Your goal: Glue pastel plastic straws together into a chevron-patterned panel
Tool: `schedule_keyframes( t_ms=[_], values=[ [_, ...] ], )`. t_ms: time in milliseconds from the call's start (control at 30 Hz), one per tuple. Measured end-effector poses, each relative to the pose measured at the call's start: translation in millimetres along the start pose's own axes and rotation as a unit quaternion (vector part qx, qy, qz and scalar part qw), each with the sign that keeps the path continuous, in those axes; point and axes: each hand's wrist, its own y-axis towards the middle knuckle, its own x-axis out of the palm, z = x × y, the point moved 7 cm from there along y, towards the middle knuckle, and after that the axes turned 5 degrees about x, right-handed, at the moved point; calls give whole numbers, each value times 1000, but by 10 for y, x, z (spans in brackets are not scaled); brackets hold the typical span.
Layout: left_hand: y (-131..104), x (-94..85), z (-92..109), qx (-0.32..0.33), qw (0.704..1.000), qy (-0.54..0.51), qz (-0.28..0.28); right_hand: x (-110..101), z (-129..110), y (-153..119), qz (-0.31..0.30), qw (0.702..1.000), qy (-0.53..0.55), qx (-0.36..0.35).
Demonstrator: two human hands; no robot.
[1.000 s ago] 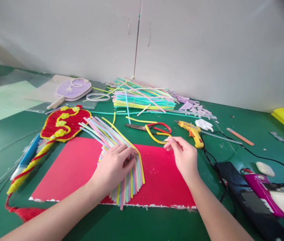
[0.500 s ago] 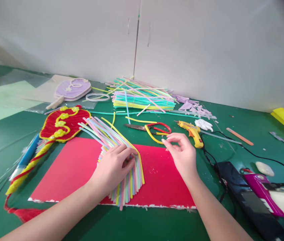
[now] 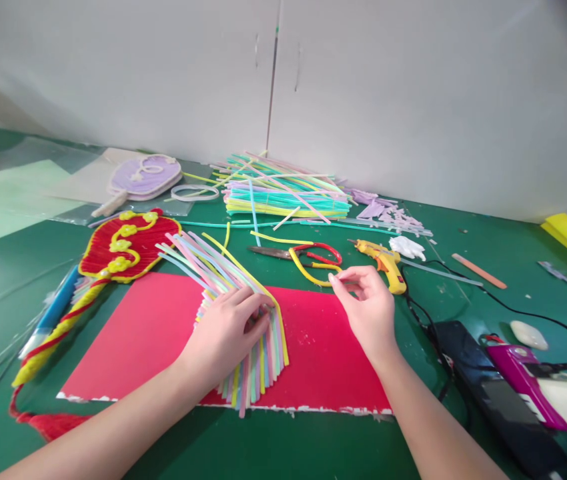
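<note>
My left hand (image 3: pixel 231 327) presses down on a layered, fanned bundle of pastel pipe cleaners (image 3: pixel 253 373), with curled fingers and thumb close together around part of it. The bundle lies slanted over a red sheet (image 3: pixel 148 333). A longer yellow pipe cleaner (image 3: pixel 243 270) runs along its right edge. Above the sheet's right side, the thumb and fingertips of my right hand (image 3: pixel 366 300) are pinched together. They overlap the end of the yellow handle of the scissors (image 3: pixel 273 253); whether they touch it, or hold something small, I cannot tell.
A pile of pipe cleaners (image 3: pixel 286 200) lies at the back. A yellow glue gun (image 3: pixel 383 260) with its cord sits right of the scissors. At left lie a red and yellow fan (image 3: pixel 113 247) and a lilac fan (image 3: pixel 146 177). A black device (image 3: pixel 493 387) is near right.
My right hand has shifted slightly to the right, uncovering more of the yellow scissors handle. My left hand and the bundle stay where they were.
</note>
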Motion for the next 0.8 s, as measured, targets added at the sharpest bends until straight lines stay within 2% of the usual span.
schedule_keyframes(
  t_ms=[300, 400, 533, 667, 800],
  values=[
    [-32, -61, -56, -32, 998, -49, 18, 50, -4, -7, -56, 998, -31, -26],
    [-33, -48, -35, -23, 999, -20, 13, 172, -123, -83, -122, 986, -76, -88],
    [-35, -23, 13, -19, 1000, 12, 0, 387, -304, -294, -216, 952, -122, -179],
    [-39, -13, 66, -13, 999, 32, -10, 531, -338, -440, -269, 937, -130, -181],
    [-32, -8, 80, -17, 999, 40, -15, 582, -308, -467, -293, 935, -117, -160]
  ],
)
